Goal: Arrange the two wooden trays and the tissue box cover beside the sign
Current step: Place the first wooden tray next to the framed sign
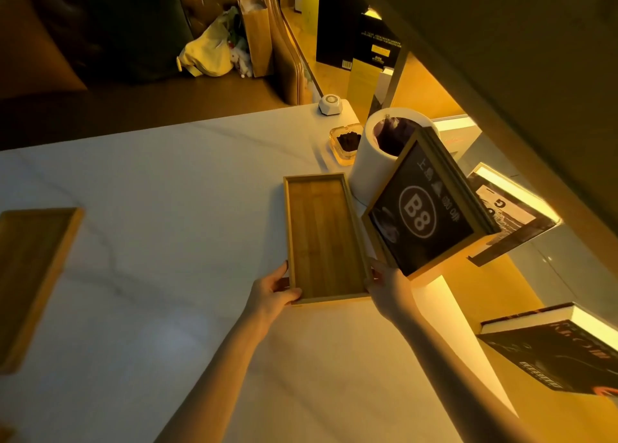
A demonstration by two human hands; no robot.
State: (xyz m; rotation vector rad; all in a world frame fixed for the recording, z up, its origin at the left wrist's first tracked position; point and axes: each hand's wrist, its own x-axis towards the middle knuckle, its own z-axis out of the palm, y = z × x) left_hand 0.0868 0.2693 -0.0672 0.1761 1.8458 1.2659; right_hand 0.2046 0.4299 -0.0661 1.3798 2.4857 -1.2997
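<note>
Gripping the wooden tray (326,238) at its near corners — both hands, left (272,292) and right (388,288) — beside the sign (424,208).

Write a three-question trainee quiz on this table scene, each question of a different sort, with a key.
1. True or false: the framed black B8 sign lies flat on the white marble table.
2. Which hands hold the near end of the long rectangular wooden tray? A) left hand only B) right hand only C) both
3. Fill in: the second wooden tray lies at the table's far ____ edge.

Key: 1. False, it stands tilted beside the white cylindrical bin. 2. C, with fingers on each side. 3. Left.
</note>
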